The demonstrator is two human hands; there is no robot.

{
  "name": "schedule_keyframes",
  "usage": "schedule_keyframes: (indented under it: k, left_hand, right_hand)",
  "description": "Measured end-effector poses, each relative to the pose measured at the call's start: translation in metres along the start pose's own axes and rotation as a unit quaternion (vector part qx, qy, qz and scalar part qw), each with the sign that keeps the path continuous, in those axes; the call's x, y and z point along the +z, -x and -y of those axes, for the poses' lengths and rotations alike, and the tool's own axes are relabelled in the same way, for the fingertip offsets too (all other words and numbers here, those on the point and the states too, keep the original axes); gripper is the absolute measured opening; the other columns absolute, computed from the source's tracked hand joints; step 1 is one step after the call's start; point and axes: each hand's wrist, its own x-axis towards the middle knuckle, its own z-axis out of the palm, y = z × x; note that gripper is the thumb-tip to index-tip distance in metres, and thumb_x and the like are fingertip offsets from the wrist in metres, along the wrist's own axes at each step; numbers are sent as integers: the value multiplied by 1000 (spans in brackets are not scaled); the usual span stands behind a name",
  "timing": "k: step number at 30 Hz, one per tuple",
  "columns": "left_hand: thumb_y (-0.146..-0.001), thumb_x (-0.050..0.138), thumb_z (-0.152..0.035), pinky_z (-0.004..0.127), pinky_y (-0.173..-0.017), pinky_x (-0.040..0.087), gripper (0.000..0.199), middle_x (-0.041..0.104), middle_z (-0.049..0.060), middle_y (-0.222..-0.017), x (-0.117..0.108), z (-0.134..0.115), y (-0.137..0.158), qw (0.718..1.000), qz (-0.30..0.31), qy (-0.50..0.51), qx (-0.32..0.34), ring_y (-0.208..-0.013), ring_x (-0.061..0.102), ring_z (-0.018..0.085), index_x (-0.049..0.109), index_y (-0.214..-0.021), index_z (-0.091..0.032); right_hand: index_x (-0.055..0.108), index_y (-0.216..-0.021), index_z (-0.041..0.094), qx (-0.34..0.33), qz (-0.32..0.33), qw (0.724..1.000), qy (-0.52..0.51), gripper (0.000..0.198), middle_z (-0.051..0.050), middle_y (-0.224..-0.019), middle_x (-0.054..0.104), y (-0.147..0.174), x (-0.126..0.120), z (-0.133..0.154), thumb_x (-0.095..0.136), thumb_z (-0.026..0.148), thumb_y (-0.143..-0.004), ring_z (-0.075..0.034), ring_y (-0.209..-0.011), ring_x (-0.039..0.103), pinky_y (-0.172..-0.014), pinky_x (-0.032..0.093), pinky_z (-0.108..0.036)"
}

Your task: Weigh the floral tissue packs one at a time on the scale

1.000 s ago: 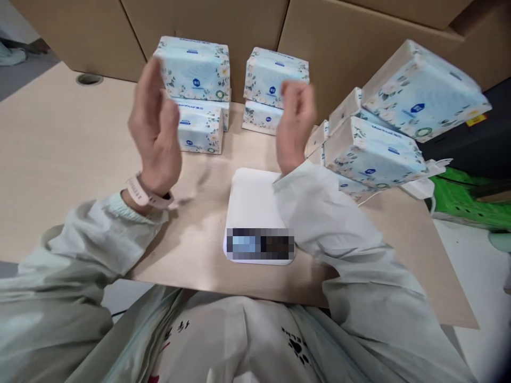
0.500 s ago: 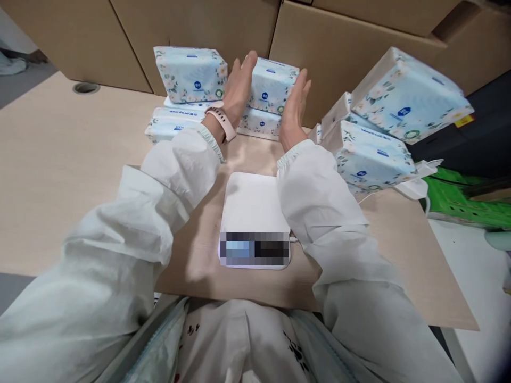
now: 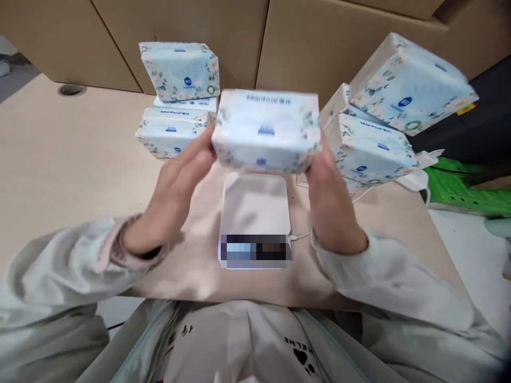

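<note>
Between my two hands I hold a light blue, flower-printed tissue pack up in the air, its printed top and front toward me, slightly blurred. My left hand, with a pink watch band at the wrist, presses on its left end. On its right end is my right hand. Below and nearer to me lies a flat white scale on the table, its display pixelated and a white cable at its right side. The pack is apart from the scale.
More tissue packs are stacked at the left and at the right, where the top pack sits tilted. Brown cardboard boxes stand behind the wooden table. A green crate is beyond the right edge.
My hands have drawn back toward me from the middle stack, bringing one tissue pack that is now lifted near the scale's far edge. The side stacks stay in place.
</note>
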Motion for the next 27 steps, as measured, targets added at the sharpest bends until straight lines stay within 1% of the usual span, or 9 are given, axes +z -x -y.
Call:
schedule_keyframes:
  k: [2, 4, 7, 10, 12, 14, 17, 21, 27]
  left_hand:
    - [-115, 61, -50, 54, -143, 40, 45, 58, -6, -172, -1, 7, 37, 999, 2, -8, -37, -168, 47, 32, 68, -158, -39]
    - [-114, 60, -52, 56, -143, 41, 51, 53, -5, -175, -1, 17, 59, 997, 15, -23, -73, -168, 46, 34, 62, -164, -40]
    - [-113, 61, -56, 58, -144, 37, 56, 53, -1, -175, -2, 30, 71, 996, 14, -50, -74, -168, 45, 36, 61, -166, -38]
    - [-113, 58, -57, 61, -144, 35, 53, 59, 1, -172, -4, 43, 71, 997, -25, -45, -57, -167, 48, 36, 65, -162, -36]
    - [-114, 56, -57, 64, -143, 35, 52, 61, 1, -170, -6, 50, 70, 996, -54, -30, -70, -166, 49, 36, 68, -159, -35]
    - [-113, 57, -57, 65, -143, 35, 50, 63, 1, -168, -9, 55, 69, 993, -74, -21, -85, -165, 50, 36, 71, -155, -34]
    - [-112, 61, -53, 61, -144, 36, 43, 66, -2, -164, -11, 58, 69, 993, -86, -14, -85, -164, 52, 34, 75, -150, -40]
    - [-113, 61, -49, 60, -145, 36, 37, 68, -7, -161, -13, 57, 67, 992, -83, -6, -97, -164, 53, 32, 77, -146, -46]
    - [-113, 58, -51, 62, -145, 36, 37, 68, -9, -160, -15, 59, 66, 992, -73, 7, -100, -164, 52, 33, 78, -145, -46]
  right_hand:
    - [26, -180, 40, 48, -6, 998, -38, 84, 8, -191, 24, 40, 4, -13, 50, 75, -107, -26, -181, 17, -151, 18, -53]
    - [30, -179, 40, 77, -17, 996, -48, 81, 7, -190, 28, 66, 8, -30, 53, 71, -108, -25, -180, 22, -150, 21, -52]
    - [39, -176, 39, 55, -51, 997, -27, 70, 4, -186, 39, 84, 11, -51, 51, 64, -112, -25, -178, 28, -149, 25, -51]
    - [49, -172, 38, -5, -91, 996, -21, 62, 2, -181, 49, 88, 7, -62, 48, 59, -114, -28, -175, 35, -147, 30, -53]
    - [55, -168, 38, -18, -114, 993, -27, 57, 2, -178, 53, 88, 4, -64, 48, 56, -115, -30, -174, 39, -147, 31, -56]
    - [59, -165, 36, -8, -129, 991, -34, 54, 1, -175, 57, 87, 1, -64, 48, 54, -115, -30, -172, 41, -146, 31, -59]
    - [64, -162, 34, 7, -138, 990, -41, 52, 0, -170, 63, 87, -1, -63, 49, 54, -115, -30, -170, 46, -146, 31, -60]
    - [67, -158, 36, 18, -139, 990, -32, 50, 2, -166, 66, 88, -1, -64, 52, 55, -114, -29, -166, 52, -146, 34, -57]
    - [70, -155, 33, 33, -143, 988, -37, 50, 0, -164, 69, 86, -3, -62, 53, 56, -113, -29, -162, 57, -145, 35, -58]
